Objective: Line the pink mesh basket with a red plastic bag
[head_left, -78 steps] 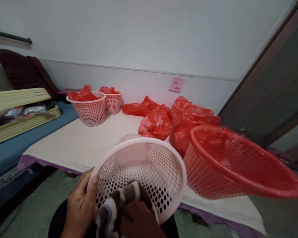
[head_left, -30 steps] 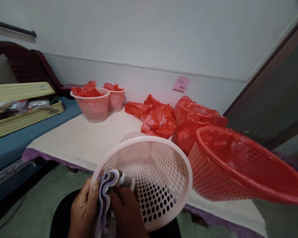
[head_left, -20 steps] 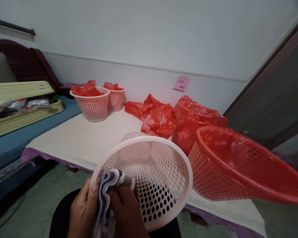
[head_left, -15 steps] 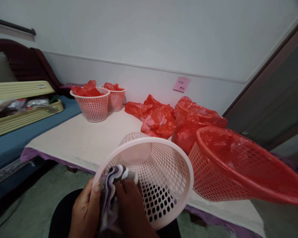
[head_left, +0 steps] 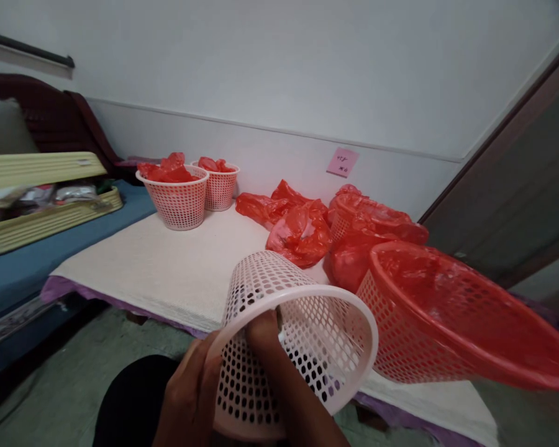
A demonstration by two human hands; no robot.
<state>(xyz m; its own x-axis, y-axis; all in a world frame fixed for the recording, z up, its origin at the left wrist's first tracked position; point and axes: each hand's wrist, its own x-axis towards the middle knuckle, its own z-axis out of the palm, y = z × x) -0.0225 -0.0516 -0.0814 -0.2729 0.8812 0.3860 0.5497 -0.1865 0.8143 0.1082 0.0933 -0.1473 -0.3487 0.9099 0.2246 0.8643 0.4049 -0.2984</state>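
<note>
Tilted on its side, a pale pink perforated plastic basket (head_left: pixel 270 292) has its mouth turned towards me, low in front of my body. My left hand (head_left: pixel 193 385) is closed on the left of its rim, fingers wrapped along the outside. My right hand (head_left: pixel 263 329) reaches through the mouth to the inner wall. Its fingers are mostly hidden by the rim and wall. Only a small edge of a cloth (head_left: pixel 279 320) shows beside it; the striped towelling seen earlier is otherwise hidden.
On the cream-covered table (head_left: pixel 168 267) stand two white baskets (head_left: pixel 179 205) with red plastic in them. Crumpled red bags (head_left: pixel 302 230) lie behind my basket. A large red basket (head_left: pixel 410 329) leans at the right. A yellow case (head_left: pixel 51 223) lies open at the left.
My right hand has gone deeper into the basket with the striped cloth, which is now nearly out of sight. The basket has turned and shifted slightly right, with my left hand on its rim.
</note>
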